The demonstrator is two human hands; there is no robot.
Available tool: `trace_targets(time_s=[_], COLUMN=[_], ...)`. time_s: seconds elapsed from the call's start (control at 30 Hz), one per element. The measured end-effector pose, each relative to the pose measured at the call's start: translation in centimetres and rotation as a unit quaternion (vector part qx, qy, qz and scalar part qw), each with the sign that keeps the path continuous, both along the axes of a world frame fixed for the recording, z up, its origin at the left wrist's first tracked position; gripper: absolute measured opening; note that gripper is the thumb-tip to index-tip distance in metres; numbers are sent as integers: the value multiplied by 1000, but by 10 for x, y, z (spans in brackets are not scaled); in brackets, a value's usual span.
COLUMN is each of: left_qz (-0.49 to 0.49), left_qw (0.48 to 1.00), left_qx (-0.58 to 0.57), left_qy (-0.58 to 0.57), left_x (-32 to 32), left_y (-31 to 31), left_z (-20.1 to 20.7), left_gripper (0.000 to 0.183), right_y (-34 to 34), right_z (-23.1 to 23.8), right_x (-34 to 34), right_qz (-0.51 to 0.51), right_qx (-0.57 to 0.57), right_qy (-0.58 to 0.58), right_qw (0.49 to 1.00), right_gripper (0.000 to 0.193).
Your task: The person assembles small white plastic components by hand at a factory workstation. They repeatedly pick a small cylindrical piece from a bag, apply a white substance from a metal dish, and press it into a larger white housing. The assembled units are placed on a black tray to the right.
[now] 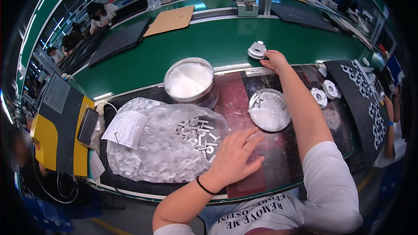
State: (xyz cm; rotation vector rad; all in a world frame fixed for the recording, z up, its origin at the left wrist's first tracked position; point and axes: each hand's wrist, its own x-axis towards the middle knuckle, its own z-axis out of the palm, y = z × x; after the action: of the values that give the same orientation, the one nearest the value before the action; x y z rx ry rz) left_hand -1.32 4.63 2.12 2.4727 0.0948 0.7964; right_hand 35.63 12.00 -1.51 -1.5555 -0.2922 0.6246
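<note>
Out over the near edge of the green belt, my right hand pinches a round white plastic part with a small knob on top. Whether that part rests on the belt, I cannot tell. My left hand is open with fingers apart, low over the mat beside a large clear plastic bag. White stemmed pieces show in the bag's mouth, and a printed paper label lies on it. Between my hands stands a round metal dish with clear plastic film and small pieces in it.
A metal tub with white contents stands behind the bag. Two white plastic parts lie right of my right forearm. A dark board at the right carries rows of white parts. A yellow and black machine stands left. Co-workers sit around the belt.
</note>
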Motion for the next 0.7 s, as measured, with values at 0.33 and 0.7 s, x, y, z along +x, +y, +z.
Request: trace_targets(time_s=[0.33, 0.7], left_qz=[3, -13], left_qw=[1000, 1000], left_qx=[12, 4], left_qy=[20, 21], left_x=[0, 3], left_y=[-8, -8], left_z=[5, 5], left_gripper=[42, 37], right_y=[-195, -268], right_z=[66, 21], right_x=[-26, -40], right_qz=[162, 62], right_qx=[-208, -246], right_qy=[-403, -628], right_qw=[876, 736], right_gripper=[30, 35])
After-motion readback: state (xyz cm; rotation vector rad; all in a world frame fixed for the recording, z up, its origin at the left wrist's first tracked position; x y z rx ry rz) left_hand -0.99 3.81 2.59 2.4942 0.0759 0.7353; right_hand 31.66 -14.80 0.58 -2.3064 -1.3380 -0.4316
